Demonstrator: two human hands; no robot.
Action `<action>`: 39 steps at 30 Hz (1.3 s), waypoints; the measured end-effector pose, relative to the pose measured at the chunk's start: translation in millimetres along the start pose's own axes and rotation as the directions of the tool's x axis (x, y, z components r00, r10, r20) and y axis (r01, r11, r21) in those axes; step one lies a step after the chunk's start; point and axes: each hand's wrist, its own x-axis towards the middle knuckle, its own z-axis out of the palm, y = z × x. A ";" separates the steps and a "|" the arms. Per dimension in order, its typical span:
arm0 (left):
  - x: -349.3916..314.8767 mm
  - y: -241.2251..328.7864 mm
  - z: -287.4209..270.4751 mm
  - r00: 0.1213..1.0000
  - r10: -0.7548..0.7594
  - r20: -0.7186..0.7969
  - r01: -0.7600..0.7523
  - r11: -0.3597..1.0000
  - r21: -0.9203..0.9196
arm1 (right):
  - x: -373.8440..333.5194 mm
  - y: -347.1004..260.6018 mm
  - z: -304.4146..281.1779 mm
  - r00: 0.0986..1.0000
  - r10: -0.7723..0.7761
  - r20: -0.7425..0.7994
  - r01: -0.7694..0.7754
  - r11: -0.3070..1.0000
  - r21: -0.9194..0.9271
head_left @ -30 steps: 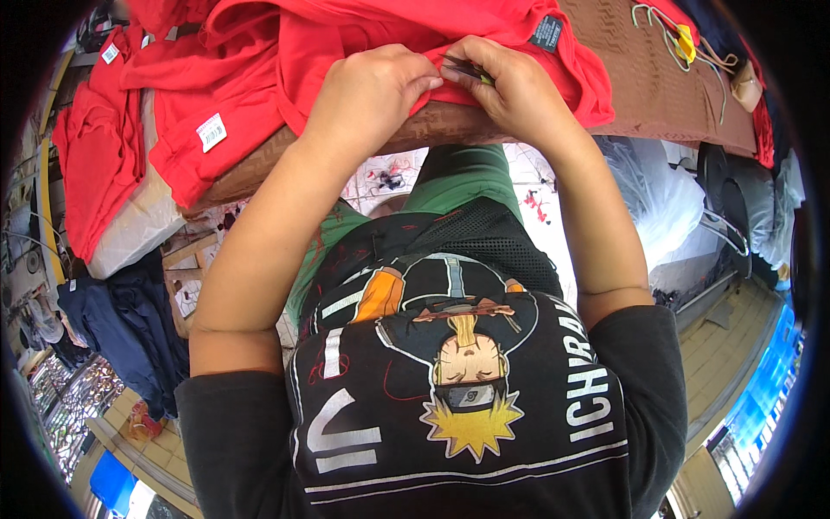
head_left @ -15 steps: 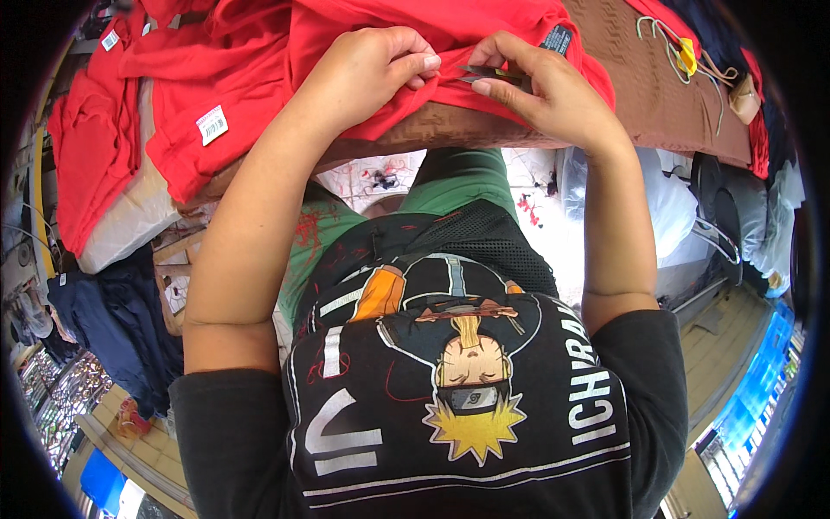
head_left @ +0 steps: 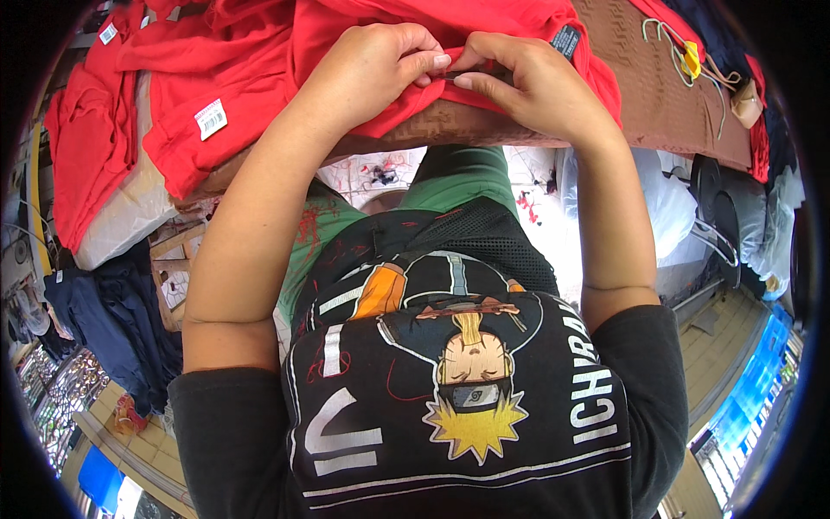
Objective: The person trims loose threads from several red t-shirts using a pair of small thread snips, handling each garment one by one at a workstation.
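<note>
A red garment [head_left: 251,78] lies bunched over the work surface in front of me. My left hand [head_left: 389,65] is closed, thumb and forefinger pinching a fold of it. Close beside, my right hand [head_left: 532,82] curls around small dark thread snips [head_left: 497,75], which are mostly hidden by the fingers. Its thumb and forefinger tips come up to the same fold, almost meeting the left fingertips. A dark label [head_left: 565,40] shows on the red cloth just beyond my right hand.
Brown patterned cloth [head_left: 666,108] covers the surface to the right, with pale cords and a yellow piece [head_left: 690,60] on it. More red garments with a white tag [head_left: 209,119] are at left. Dark blue cloth [head_left: 117,320] hangs below them. Clear plastic [head_left: 666,208] bulges at right.
My right hand has shifted slightly left, its fingertips now at the pinched fold. The snips' blades, visible before, are now mostly covered. The left hand keeps its pinch.
</note>
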 end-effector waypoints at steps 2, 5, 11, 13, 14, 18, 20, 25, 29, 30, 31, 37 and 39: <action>0.3 -2.4 1.1 1.000 0.015 -0.008 -0.015 1.000 -0.023 | -0.2 -2.6 -2.4 1.000 0.018 0.026 -0.017 0.999 -0.051; 1.0 -3.4 1.7 1.000 0.001 -0.009 -0.001 1.000 -0.019 | -2.1 -0.7 -1.2 1.000 0.004 -0.001 -0.004 0.999 -0.042; 0.5 -2.5 2.5 1.000 -0.004 -0.026 0.004 1.000 0.012 | -1.0 -2.2 7.5 0.998 -0.016 -0.054 0.014 0.999 -0.045; -1.4 0.1 2.7 0.999 0.015 -0.040 -0.014 0.999 0.037 | -1.0 -4.1 7.5 0.996 -0.026 -0.081 0.019 0.996 -0.086; -2.0 1.2 2.8 0.999 0.025 -0.046 -0.023 0.998 0.050 | -1.2 -4.9 7.2 0.995 -0.031 -0.094 0.021 0.994 -0.107; -2.3 -4.9 8.0 0.982 0.108 -0.155 -0.111 0.994 -0.011 | -3.1 -7.1 6.3 0.994 -0.045 -0.097 0.037 0.996 -0.083; -1.6 -5.2 7.7 0.972 0.142 -0.185 -0.152 0.988 -0.039 | -4.0 -5.0 7.9 0.986 -0.088 -0.143 0.075 0.992 -0.099; -16.1 12.5 -32.1 0.867 0.491 -0.086 -0.499 0.857 -0.131 | -15.9 -9.0 -8.4 0.996 -0.032 -0.082 0.023 0.994 -0.104; -40.7 57.3 -72.0 0.866 0.500 -0.031 -0.499 0.856 -0.137 | -27.1 -16.8 -32.3 0.991 0.105 -0.083 -0.102 0.994 0.040; -41.9 57.2 -73.6 0.847 0.529 -0.053 -0.531 0.835 -0.143 | -27.5 -16.4 -32.2 0.988 0.093 -0.124 -0.085 0.994 0.071; -42.4 59.4 -74.8 0.827 0.558 -0.074 -0.562 0.814 -0.148 | -26.6 -13.9 -28.1 0.979 0.054 -0.194 -0.026 0.989 0.144; -38.4 38.0 -32.4 0.975 0.033 -0.220 -0.090 0.964 -0.252 | -9.3 0.0 8.4 0.955 0.067 -0.289 -0.028 0.990 0.136; -31.0 23.3 -7.4 0.963 0.031 -0.266 -0.122 0.934 -0.335 | -2.7 -0.9 23.3 0.950 0.002 -0.313 0.034 0.993 0.110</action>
